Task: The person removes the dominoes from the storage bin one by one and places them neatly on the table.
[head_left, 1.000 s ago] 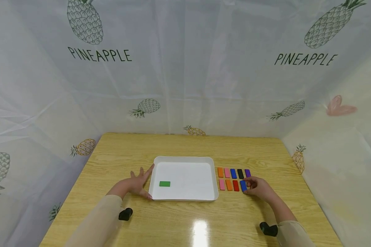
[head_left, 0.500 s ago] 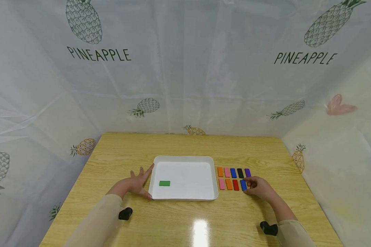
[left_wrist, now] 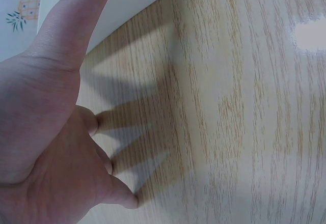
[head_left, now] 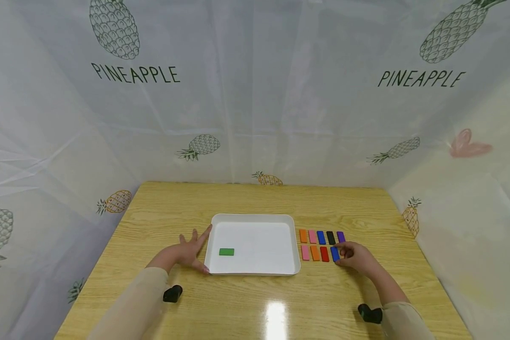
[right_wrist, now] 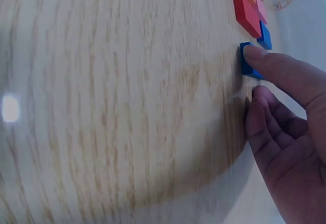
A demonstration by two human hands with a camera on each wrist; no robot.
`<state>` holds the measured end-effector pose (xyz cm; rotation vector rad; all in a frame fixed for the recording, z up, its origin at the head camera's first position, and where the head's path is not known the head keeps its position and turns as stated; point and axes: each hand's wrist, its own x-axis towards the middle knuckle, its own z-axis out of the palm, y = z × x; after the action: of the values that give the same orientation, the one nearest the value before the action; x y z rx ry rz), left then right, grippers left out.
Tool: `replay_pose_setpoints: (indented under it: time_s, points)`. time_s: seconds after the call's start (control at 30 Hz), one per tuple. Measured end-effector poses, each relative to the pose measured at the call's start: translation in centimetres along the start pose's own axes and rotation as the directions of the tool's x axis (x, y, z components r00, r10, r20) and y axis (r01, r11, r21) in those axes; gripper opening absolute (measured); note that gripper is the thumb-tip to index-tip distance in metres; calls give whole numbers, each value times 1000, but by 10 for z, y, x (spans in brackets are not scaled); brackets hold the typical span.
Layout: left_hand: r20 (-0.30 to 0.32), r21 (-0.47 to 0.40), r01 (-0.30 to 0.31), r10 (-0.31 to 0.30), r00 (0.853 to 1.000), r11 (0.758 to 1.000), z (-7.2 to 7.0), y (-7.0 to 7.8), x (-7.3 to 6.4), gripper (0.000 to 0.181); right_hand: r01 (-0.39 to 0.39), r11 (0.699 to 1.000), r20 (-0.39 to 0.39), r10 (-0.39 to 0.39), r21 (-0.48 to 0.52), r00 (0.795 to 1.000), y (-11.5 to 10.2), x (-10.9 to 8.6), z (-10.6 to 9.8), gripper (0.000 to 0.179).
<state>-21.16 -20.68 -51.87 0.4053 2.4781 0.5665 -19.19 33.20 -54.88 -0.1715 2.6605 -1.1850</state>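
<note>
My left hand (head_left: 189, 252) spreads its fingers along the left side of a white tray (head_left: 255, 274), with a fingertip and the thumb at its corners. A green rectangular block (head_left: 226, 252) lies flat inside the tray, toward the left. On the right, my right hand (head_left: 357, 258) pinches a blue block (head_left: 335, 254) lengthwise, thumb at its near end. In the right wrist view the thumb presses the end of this blue block (right_wrist: 246, 61), which rests on the table; the index fingertip is hidden there.
Two rows of small blocks lie right of the tray. The front row has pink (head_left: 305, 253), orange (head_left: 315, 253) and red (head_left: 325, 254) ones. Behind are orange (head_left: 303, 236), pink (head_left: 312, 236), blue (head_left: 320, 237), black (head_left: 330, 237) and purple (head_left: 341, 236) blocks. A patterned curtain (head_left: 255, 104) surrounds the table.
</note>
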Motion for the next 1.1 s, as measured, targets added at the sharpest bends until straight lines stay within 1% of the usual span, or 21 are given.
replay_pose_setpoints:
  time_s: [0.1, 0.2, 0.3, 0.4, 0.53, 0.67, 0.8, 0.97, 1.1]
  points:
    - [-1, -3, -2, 2, 1000, 1000, -1, 1, -1, 136, 9, 1000, -4, -9, -19, 1000, -4, 0, -2, 43]
    - [-1, -3, 1, -1, 1000, 1000, -1, 1, -1, 136, 23, 999, -15, -23, -27, 1000, -13, -1, -3, 44]
    - [-1, 2, 6, -6, 1000, 1000, -1, 1, -1, 136, 50, 998, -6, -50, -23, 999, -24, 1, -3, 48]
    - [-2, 3, 5, -5, 1000, 1000, -1, 1, -2, 136, 63, 998, 8, -63, -14, 998, -32, 3, 1, 50]
    - [-3, 2, 2, -2, 1000, 1000, -1, 1, -2, 136, 81, 996, 9, -80, -31, 997, -35, 7, 10, 49]
    - [-2, 5, 3, -3, 1000, 1000, -1, 1, -2, 136, 138, 986, -3, -139, -91, 990, -33, 11, 19, 48]
    - [-5, 4, 3, -3, 1000, 1000, -1, 2, -2, 136, 164, 973, -29, -171, -163, 985, -30, 15, 25, 49]
    - [-6, 1, 4, -4, 1000, 1000, -1, 3, -3, 136, 163, 950, -61, -185, -267, 981, -26, 17, 30, 50]
    - [-5, 4, 3, -3, 1000, 1000, -1, 3, -3, 136, 165, 939, -66, -193, -303, 979, -26, 18, 32, 48]
